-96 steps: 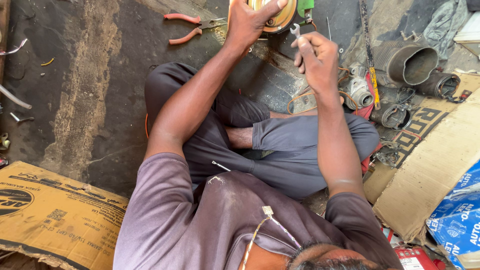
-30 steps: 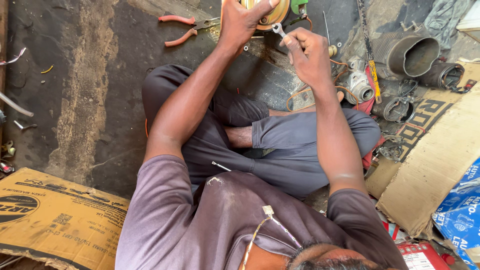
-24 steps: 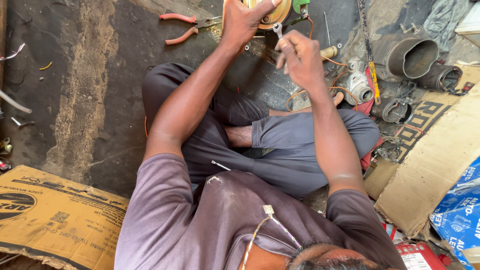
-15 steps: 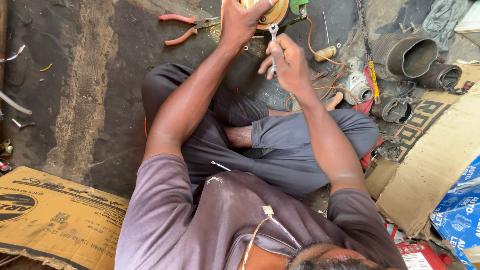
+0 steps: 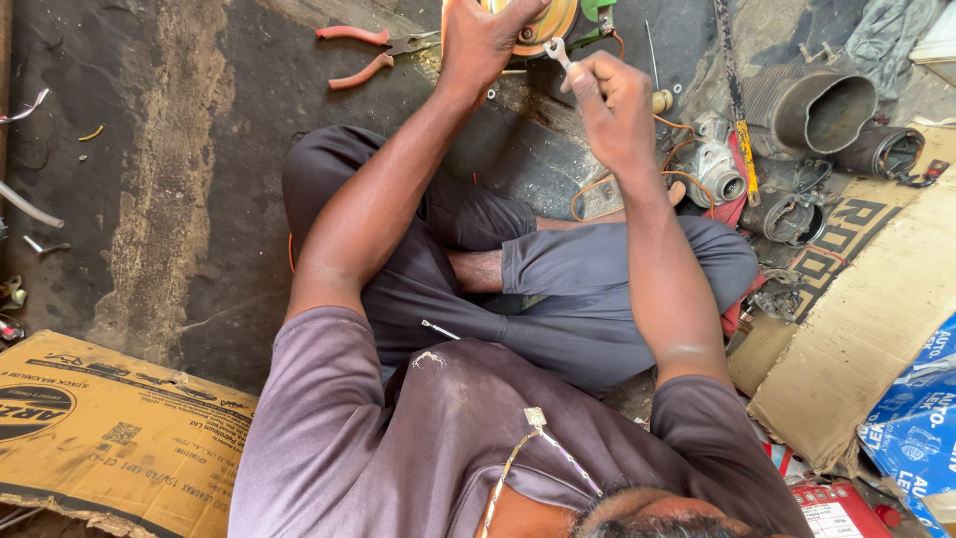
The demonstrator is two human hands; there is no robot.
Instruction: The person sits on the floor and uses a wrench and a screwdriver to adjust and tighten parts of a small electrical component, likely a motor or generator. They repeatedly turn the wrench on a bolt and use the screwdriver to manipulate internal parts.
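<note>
The left hand [image 5: 488, 40] lies spread, fingers pressing down, over a round brass-coloured metal disc part [image 5: 543, 25] at the top edge of the view, on the dark oily floor [image 5: 179, 179]. The right hand [image 5: 612, 100] is clenched around a small silver open-ended spanner [image 5: 556, 52], whose head points at the disc's rim. Red-handled pliers [image 5: 363, 55] lie just left of the disc. To the right, a dark hollow metal cylinder housing [image 5: 812, 100] lies on its side, its inside in shadow.
</note>
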